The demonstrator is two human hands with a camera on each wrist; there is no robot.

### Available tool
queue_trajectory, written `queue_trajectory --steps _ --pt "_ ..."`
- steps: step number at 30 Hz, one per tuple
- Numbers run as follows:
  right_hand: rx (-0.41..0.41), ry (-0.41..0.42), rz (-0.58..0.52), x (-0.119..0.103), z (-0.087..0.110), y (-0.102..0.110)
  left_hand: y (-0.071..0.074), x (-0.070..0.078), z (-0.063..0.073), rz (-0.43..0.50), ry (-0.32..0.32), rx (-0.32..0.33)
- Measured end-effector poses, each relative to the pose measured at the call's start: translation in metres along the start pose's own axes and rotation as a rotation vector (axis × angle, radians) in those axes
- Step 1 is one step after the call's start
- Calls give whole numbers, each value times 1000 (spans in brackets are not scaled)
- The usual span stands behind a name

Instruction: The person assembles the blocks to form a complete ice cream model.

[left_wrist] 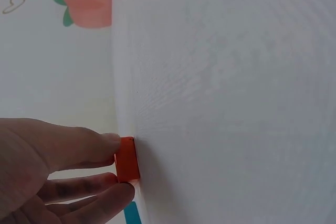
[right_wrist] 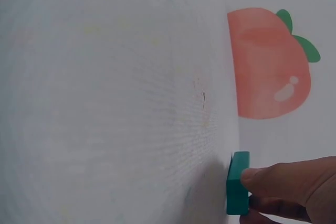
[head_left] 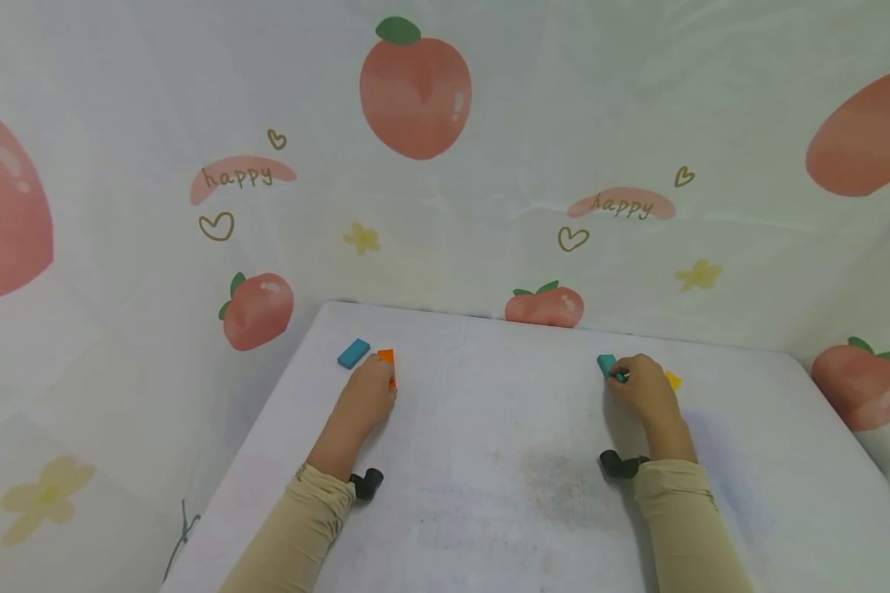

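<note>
On the left half of the white table, my left hand (head_left: 367, 389) pinches an orange block (head_left: 386, 357) between thumb and fingertips. The left wrist view shows this block (left_wrist: 127, 160) standing right at the tabletop. A blue block (head_left: 353, 353) lies just left of that hand. Over on the right, my right hand (head_left: 647, 394) grips a teal block (head_left: 606, 363), thumb against one side of it. In the right wrist view, the teal block (right_wrist: 239, 184) is close over the table surface. Partly hidden behind the right hand is a yellow block (head_left: 673, 380).
The white table (head_left: 482, 428) has faint stains near its middle. Behind it hangs a pale cloth (head_left: 489, 222) printed with peaches, hearts and flowers. Small black devices (head_left: 367, 484) sit at both wrists, by the beige sleeves (head_left: 686, 519).
</note>
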State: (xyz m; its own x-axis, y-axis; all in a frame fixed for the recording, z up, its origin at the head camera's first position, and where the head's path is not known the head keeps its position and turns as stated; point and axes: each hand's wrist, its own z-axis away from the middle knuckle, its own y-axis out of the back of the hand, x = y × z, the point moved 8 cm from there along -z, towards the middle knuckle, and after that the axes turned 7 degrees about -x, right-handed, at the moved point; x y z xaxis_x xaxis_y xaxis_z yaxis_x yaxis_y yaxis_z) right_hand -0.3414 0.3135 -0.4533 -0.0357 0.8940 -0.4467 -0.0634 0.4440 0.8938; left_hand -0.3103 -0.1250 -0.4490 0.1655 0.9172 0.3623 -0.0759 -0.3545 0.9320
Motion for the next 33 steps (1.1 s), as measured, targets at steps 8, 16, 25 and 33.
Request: queue_trajectory --steps 8,16,25,33 --pt "-20 -11 -1 -1 0 -1 1 1 0 16 10 8" --pt "-33 -18 7 -2 0 -1 2 1 -2 8 -16 27" --pt "-38 -13 8 0 -1 -3 1 3 1 6 -13 27" --pt "-44 -21 3 0 1 -2 -1 8 4 5 -22 25"
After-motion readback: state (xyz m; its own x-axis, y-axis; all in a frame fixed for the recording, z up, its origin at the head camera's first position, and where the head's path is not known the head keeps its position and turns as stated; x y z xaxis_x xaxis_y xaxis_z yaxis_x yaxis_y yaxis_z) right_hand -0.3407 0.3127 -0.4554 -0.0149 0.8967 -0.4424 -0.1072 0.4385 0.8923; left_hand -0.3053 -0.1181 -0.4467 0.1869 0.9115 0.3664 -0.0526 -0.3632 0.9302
